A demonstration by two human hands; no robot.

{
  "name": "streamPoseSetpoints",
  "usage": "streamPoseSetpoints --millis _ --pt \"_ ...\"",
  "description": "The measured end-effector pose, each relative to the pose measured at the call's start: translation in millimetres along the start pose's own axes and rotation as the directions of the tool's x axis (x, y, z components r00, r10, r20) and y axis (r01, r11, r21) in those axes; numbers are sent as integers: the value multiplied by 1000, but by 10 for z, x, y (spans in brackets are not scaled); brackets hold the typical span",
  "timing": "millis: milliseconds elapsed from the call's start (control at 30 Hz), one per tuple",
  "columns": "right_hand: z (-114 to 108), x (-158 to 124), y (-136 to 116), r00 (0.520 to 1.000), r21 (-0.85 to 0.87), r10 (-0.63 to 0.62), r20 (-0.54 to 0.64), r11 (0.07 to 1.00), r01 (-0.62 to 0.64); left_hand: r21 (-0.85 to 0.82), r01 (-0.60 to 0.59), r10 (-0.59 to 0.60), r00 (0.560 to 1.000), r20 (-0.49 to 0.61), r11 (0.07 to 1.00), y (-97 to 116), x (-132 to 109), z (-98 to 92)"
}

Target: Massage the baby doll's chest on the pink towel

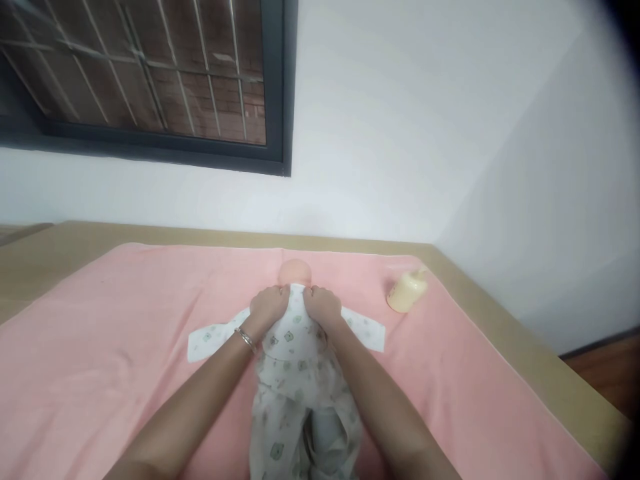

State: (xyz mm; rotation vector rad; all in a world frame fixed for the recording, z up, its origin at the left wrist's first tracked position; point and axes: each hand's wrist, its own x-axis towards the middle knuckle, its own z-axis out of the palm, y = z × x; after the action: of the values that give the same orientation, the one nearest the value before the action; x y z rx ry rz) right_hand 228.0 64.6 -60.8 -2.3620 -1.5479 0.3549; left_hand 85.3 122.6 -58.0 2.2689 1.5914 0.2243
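A baby doll lies on its back along the middle of the pink blanket, its round head [295,271] toward the wall. White baby clothes with small green prints cover it: a long-sleeved top [290,340] with both sleeves spread out sideways, and matching trousers [280,427] nearer to me. My left hand [270,305] is closed on the top at the left of the neckline. On the other side of the neckline, my right hand [323,307] grips the cloth the same way. The fingertips are mostly hidden. A bracelet circles my left wrist.
A cream pump bottle [407,291] stands tilted-looking on the pink blanket [125,320], right of the doll. The blanket covers a wooden table [480,313] set against a white wall. A dark-framed barred window [200,73] is at upper left.
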Motion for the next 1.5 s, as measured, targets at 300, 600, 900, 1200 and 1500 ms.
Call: streamPoseSetpoints --millis 300,600,900,1200,1500 --pt "60 -15 -30 998 -53 -3 -67 999 0 -2 -1 1 1000 11 1000 -41 75 75" --pt "33 -32 -46 999 -50 7 -31 999 -9 -2 -19 19 1000 18 1000 -37 44 63" --pt "20 0 -16 1000 17 4 29 1000 -5 -14 -7 7 1000 13 1000 -48 76 96" --pt "-39 23 40 995 72 -11 103 997 4 -4 -39 39 998 -40 999 -49 -45 18" --pt "-100 -89 52 998 54 -6 69 999 2 223 -194 249 936 -250 955 47 -613 304"
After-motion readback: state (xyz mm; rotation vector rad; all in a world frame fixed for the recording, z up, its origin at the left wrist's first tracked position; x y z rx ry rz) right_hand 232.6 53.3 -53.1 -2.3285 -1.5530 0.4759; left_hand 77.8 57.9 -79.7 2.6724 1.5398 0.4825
